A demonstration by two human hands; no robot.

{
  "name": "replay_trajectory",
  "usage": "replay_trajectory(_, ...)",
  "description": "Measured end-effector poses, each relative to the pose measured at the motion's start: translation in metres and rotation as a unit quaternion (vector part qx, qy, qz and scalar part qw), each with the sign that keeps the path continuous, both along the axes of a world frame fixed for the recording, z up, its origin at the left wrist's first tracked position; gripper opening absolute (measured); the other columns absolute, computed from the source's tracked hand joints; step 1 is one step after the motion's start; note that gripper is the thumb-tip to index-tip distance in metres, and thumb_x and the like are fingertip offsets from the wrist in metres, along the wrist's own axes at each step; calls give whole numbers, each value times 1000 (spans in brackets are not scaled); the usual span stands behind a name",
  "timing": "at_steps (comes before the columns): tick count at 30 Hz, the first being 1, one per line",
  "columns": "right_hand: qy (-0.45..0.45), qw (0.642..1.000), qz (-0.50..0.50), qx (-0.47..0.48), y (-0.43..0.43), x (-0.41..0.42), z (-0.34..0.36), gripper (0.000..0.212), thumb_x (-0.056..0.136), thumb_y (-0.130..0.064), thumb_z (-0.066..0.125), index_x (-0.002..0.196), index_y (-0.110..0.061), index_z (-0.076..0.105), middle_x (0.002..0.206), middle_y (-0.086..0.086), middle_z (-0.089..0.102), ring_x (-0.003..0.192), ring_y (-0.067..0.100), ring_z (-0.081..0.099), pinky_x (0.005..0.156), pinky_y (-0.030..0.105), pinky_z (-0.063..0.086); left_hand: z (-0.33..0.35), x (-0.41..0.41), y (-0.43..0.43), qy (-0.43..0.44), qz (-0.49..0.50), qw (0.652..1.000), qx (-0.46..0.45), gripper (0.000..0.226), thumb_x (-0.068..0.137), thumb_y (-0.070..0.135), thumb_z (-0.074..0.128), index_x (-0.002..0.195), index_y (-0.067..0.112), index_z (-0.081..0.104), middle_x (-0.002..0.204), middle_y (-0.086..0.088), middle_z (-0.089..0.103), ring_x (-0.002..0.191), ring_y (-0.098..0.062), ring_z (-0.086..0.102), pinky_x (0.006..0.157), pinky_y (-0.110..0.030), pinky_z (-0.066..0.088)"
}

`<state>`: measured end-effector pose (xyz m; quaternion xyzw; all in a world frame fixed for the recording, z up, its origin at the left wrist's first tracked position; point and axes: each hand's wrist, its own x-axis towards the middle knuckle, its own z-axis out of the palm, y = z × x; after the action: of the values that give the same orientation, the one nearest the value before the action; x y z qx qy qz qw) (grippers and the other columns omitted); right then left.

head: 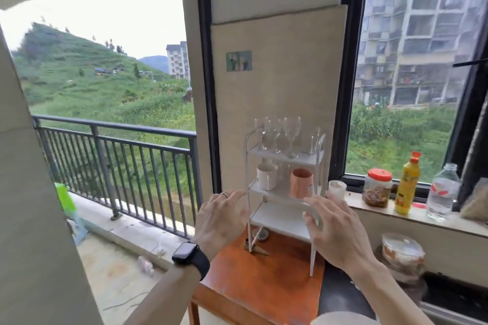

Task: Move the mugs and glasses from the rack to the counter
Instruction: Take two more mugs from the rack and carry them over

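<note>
On the rack stand two mugs (one white, one pink).

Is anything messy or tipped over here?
Nothing is tipped or spilled. The glasses and mugs stand upright on the rack. Only its front right leg stands close to the table edge, and crumpled litter lies on the balcony floor.
</note>
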<state>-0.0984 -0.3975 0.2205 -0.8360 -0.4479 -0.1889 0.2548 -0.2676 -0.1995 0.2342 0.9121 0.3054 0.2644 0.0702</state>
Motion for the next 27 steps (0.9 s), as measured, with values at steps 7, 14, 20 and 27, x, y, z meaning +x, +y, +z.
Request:
replay_trajectory(7,39,997,-38,-49,81,60,-59,43,97,-43,49,136,-29,59,140,-5,61,142,19,39,115,39,35,-62,85,94,63,-35,997,-9,42,92,45,40,132,40,52,132,9,62,122,-22,52,99,-41,42)
replay_trajectory(14,307,948,-71,43,153,116,-92,40,97,-45,50,137,-40,54,137,-11,60,129,14,50,100,28,39,-97,183,169,67,-110,968,-214,54,88,58,44,140,44,38,124,7,65,110,-23,62,87,-37,51)
replay_trajectory(20,562,788,-109,225,200,150,-99,21,94,-45,61,115,-46,60,117,1,64,107,22,62,83,34,52,-112,248,193,24,-177,857,-483,61,87,60,57,138,39,33,101,13,63,84,-15,73,71,-34,60)
replay_trajectory(27,616,733,-98,271,235,178,-105,31,94,-56,56,106,-28,63,111,2,70,105,19,67,86,33,53,-116,282,198,-35,-162,792,-587,38,91,65,48,120,43,42,112,9,63,75,-4,73,57,-26,57)
